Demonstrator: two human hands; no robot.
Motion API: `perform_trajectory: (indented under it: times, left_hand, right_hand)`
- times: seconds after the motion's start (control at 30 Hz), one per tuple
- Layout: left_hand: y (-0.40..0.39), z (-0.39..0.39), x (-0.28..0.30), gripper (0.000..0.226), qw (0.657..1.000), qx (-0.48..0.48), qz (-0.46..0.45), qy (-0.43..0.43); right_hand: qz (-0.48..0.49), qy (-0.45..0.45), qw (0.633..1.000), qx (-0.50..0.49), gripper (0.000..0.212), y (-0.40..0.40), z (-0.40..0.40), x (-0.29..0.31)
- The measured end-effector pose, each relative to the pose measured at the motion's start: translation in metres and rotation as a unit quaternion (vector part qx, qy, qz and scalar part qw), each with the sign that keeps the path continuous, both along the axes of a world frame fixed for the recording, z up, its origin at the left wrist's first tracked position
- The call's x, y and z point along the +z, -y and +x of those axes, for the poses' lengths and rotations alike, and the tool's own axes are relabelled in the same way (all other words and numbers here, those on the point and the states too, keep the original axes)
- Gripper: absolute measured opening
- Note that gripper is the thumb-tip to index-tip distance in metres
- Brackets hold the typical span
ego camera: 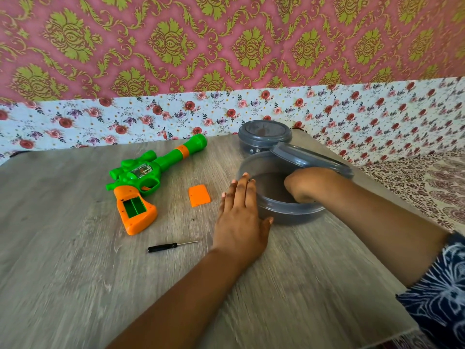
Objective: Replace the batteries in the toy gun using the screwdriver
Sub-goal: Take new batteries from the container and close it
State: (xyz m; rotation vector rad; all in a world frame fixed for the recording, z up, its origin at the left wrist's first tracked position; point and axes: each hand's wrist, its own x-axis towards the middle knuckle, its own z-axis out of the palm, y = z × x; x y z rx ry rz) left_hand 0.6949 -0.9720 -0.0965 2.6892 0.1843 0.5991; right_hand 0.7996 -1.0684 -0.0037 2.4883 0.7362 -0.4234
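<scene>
A green and orange toy gun (143, 177) lies on the wooden table (75, 273), its battery bay in the orange grip uncovered and empty. The orange battery cover (199, 195) rests to its right. A small black-handled screwdriver (166, 247) lies nearer to me. My left hand (240, 217) is spread flat against the left wall of an open grey round container (289, 215). My right hand (305, 183) reaches down inside that container, fingers curled; what they hold is hidden.
The container's grey lid (312, 158) leans on its far rim. A second, closed grey container (263, 137) stands behind it. Floral fabric backs the table, and a patterned cloth (427, 187) lies beyond the right edge.
</scene>
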Motion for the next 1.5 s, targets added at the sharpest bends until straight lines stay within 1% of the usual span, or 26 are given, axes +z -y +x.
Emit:
perform_trajectory:
  times: [0.07,0.13,0.23,0.33,0.4,0.5,0.6,0.7,0.77,0.87,0.93,1.0,1.03,1.1,1.17,1.2,1.27,1.3,1.4,1.43,1.5]
  left_hand:
    - [0.0,-0.001,0.001,0.078,1.0,0.003,-0.001,-0.007]
    - [0.001,-0.001,0.001,0.078,1.0,0.002,-0.002,-0.011]
    - [0.002,-0.001,0.002,0.079,1.0,0.004,-0.008,-0.014]
    - [0.005,0.0,0.004,0.081,1.0,0.01,0.0,-0.027]
    - [0.006,0.001,0.008,0.081,0.998,0.009,0.03,-0.046]
    - [-0.003,0.004,0.03,0.084,0.995,-0.028,0.045,-0.086]
    - [-0.023,0.007,0.069,0.091,0.989,-0.086,0.047,-0.107]
    - [-0.041,0.027,0.1,0.074,0.987,-0.106,0.065,-0.106]
    - [-0.045,0.048,0.109,0.063,0.982,-0.106,0.095,-0.127]
    - [-0.04,0.079,0.106,0.057,0.954,-0.095,0.183,-0.218]
    - [-0.033,0.094,0.102,0.048,0.919,-0.072,0.263,-0.284]
    - [-0.023,0.103,0.097,0.04,0.886,-0.046,0.324,-0.328]
    - [-0.019,0.106,0.096,0.04,0.872,-0.037,0.348,-0.342]
    - [-0.012,0.111,0.093,0.046,0.852,-0.023,0.382,-0.356]
    - [-0.009,0.113,0.091,0.053,0.841,-0.015,0.4,-0.364]
    - [-0.01,0.112,0.091,0.053,0.84,-0.017,0.4,-0.365]
    - [-0.015,0.11,0.093,0.048,0.858,-0.036,0.377,-0.347]
    - [-0.02,0.108,0.093,0.047,0.877,-0.051,0.35,-0.325]
    - [-0.041,0.092,0.101,0.051,0.952,-0.095,0.207,-0.206]
    - [-0.05,0.083,0.106,0.054,0.968,-0.102,0.152,-0.17]
    - [-0.068,0.064,0.116,0.059,0.984,-0.105,0.074,-0.127]
  right_hand:
    - [0.013,-0.004,1.0,0.016,0.032,0.001,-0.002,0.002]
    - [0.04,-0.017,0.999,0.026,0.029,0.003,-0.001,0.003]
    - [0.134,-0.05,0.989,0.023,0.02,0.005,0.003,0.006]
    - [0.237,-0.075,0.968,0.03,0.022,0.01,0.002,0.011]
    - [0.28,-0.07,0.957,0.035,0.024,0.014,0.0,0.01]
    - [0.313,-0.056,0.947,0.04,0.021,0.02,0.002,0.003]
    - [0.334,-0.053,0.94,0.036,0.015,0.025,0.006,-0.004]
    - [0.349,-0.082,0.933,0.026,0.015,0.027,0.01,-0.007]
    - [0.346,-0.088,0.934,0.024,0.016,0.026,0.011,-0.008]
    - [0.339,-0.093,0.936,0.03,0.018,0.026,0.012,-0.009]
    - [0.335,-0.095,0.937,0.032,0.019,0.026,0.012,-0.009]
    - [0.329,-0.09,0.939,0.04,0.022,0.024,0.013,-0.009]
    - [0.326,-0.086,0.941,0.045,0.023,0.024,0.014,-0.01]
    - [0.323,-0.083,0.942,0.05,0.024,0.022,0.016,-0.012]
    - [0.322,-0.085,0.942,0.05,0.024,0.022,0.016,-0.013]
    - [0.323,-0.088,0.941,0.049,0.024,0.022,0.016,-0.013]
    - [0.328,-0.09,0.939,0.049,0.024,0.022,0.016,-0.013]
    - [0.33,-0.089,0.939,0.052,0.023,0.023,0.016,-0.013]
    - [0.336,-0.076,0.936,0.072,0.019,0.024,0.017,-0.014]
    - [0.346,-0.068,0.933,0.077,0.018,0.025,0.017,-0.012]
    - [0.38,-0.052,0.92,0.083,0.023,0.023,0.013,-0.004]
